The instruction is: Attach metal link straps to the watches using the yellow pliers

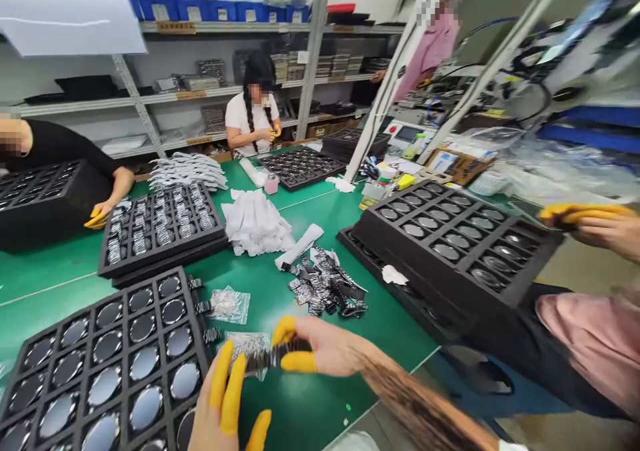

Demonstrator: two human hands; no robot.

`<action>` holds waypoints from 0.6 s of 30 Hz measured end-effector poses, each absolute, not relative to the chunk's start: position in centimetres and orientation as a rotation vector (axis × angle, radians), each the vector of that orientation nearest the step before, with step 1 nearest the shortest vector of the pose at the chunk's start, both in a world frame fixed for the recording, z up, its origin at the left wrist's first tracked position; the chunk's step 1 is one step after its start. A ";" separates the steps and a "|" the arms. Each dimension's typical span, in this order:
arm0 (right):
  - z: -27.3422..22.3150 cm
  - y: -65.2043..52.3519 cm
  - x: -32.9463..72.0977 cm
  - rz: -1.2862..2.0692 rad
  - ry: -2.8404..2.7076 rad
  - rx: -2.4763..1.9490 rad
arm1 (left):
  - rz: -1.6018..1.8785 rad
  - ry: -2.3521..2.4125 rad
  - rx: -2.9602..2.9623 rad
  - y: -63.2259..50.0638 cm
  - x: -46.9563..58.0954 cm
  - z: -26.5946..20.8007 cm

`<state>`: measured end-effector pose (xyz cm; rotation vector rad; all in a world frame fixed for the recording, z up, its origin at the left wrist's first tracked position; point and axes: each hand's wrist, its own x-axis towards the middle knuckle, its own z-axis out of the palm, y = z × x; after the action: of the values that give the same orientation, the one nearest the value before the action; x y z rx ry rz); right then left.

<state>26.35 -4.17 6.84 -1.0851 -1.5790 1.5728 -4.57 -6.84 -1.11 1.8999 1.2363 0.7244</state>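
Yellow finger cots cover the fingertips of both my hands. My right hand [325,348] pinches a dark metal-link watch band [263,360] between thumb and fingers, above the green table [310,404]. My left hand [220,404] is at the band's other end, its fingers stretched out and its thumb apart; whether the fingertips touch the band is blurred. Beneath the band lies a clear bag of small metal parts [250,341]. Left of my left hand, a black foam tray [125,311] holds round watch heads [104,386] in its compartments.
A pile of link bands [325,284] lies ahead, with white wrapped strips [257,221] behind it. Another small bag [229,304] is beside the tray. Stacked trays stand at right [450,238] and left [165,231]. Co-workers' gloved hands [585,214] are at both sides.
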 end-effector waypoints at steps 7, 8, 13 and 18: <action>3.7 -7.0 21.0 1.949 -1.320 -0.753 | 0.730 1.139 2.088 -10.0 -5.5 0.6; 2.9 -7.4 20.7 1.967 -1.323 -0.746 | 0.747 1.090 2.121 -10.1 -6.0 1.5; 1.1 -9.1 19.2 2.199 -1.353 -0.649 | 0.766 0.810 2.057 -10.0 -6.4 5.4; 0.1 -6.8 21.0 1.779 -1.668 -0.820 | 0.799 0.695 1.319 -11.1 -1.6 6.5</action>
<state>20.98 -6.84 0.12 -0.8201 -1.6681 1.7794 -1.65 -11.05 6.47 1.3187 0.6946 0.7988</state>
